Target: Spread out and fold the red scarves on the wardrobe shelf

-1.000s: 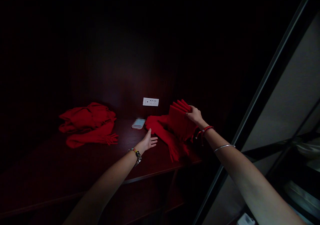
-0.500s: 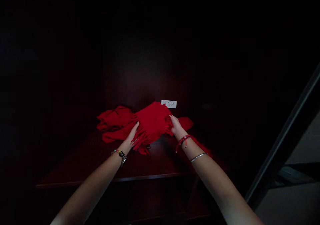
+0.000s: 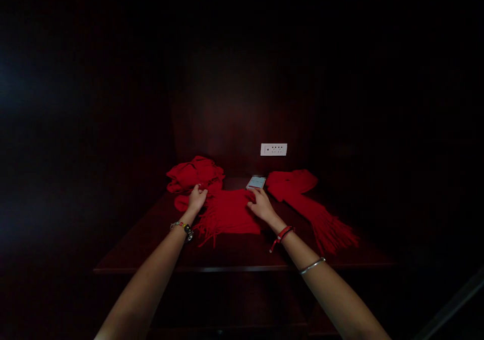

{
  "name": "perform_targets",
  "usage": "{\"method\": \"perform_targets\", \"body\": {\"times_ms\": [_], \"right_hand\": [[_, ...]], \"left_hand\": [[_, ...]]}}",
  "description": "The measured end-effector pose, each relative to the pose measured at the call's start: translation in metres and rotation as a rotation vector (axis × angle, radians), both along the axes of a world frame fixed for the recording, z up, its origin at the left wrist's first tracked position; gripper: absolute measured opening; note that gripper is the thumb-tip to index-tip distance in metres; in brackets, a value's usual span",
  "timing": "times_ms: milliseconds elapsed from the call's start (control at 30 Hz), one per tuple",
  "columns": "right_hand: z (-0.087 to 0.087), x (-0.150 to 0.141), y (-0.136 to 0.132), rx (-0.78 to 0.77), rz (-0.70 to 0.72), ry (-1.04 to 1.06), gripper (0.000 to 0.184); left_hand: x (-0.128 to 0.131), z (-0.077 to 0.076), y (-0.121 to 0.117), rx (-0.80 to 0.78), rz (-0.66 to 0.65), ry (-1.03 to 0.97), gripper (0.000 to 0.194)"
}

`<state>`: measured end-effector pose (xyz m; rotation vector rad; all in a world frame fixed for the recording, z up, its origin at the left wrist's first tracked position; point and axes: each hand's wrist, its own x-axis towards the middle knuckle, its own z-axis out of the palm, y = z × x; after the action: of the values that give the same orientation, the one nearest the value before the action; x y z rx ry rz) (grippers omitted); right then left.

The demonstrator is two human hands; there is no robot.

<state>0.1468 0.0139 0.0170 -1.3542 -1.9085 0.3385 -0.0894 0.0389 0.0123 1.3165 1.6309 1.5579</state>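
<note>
A folded red scarf lies flat on the dark wooden shelf, its fringe spread to the left. My left hand is at its upper left edge, by the fringe, with fingers curled onto the cloth. At the upper right corner, my right hand grips the edge between thumb and fingers. Just beyond the right fingertips lies a phone with a lit screen. Behind my left hand sits a crumpled pile of red cloth.
Another red scarf stretches along the shelf's right side, its fringe toward the front edge. A white wall socket is set in the dark back panel. Below the front edge is a lower compartment, mostly in shadow.
The folded scarf has come from the right side to the middle and down onto the shelf. My left hand has joined my right on it. The view has turned right-to-left.
</note>
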Motion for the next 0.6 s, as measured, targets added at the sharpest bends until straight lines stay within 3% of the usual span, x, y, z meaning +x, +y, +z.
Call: {"method": "perform_targets", "body": {"times_ms": [67,133,233,367,433,533,600], "right_hand": [[0.004,-0.018,-0.012,0.069,0.161,-0.13,0.04],[0.007,-0.042,-0.027,0.057,0.22,-0.218,0.046],[0.012,-0.077,-0.043,-0.031,0.139,-0.357,0.061],[0.025,-0.097,-0.039,-0.205,0.026,-0.485,0.036],[0.028,-0.093,-0.028,-0.245,0.025,-0.397,0.022],[0.026,-0.078,-0.009,-0.303,0.037,-0.059,0.009],[0.023,-0.066,0.002,-0.333,0.064,0.107,0.01]], "left_hand": [[-0.002,-0.003,0.003,0.076,0.009,0.015,0.028],[-0.005,-0.007,0.003,0.138,0.01,0.023,0.032],[-0.01,-0.011,0.002,0.205,-0.037,0.037,0.037],[-0.015,-0.01,0.001,0.233,-0.125,0.017,0.04],[-0.015,-0.008,0.0,0.241,-0.147,-0.005,0.04],[-0.014,-0.006,-0.001,0.246,-0.168,-0.011,0.039],[-0.013,-0.005,-0.001,0.229,-0.162,0.004,0.037]]}}
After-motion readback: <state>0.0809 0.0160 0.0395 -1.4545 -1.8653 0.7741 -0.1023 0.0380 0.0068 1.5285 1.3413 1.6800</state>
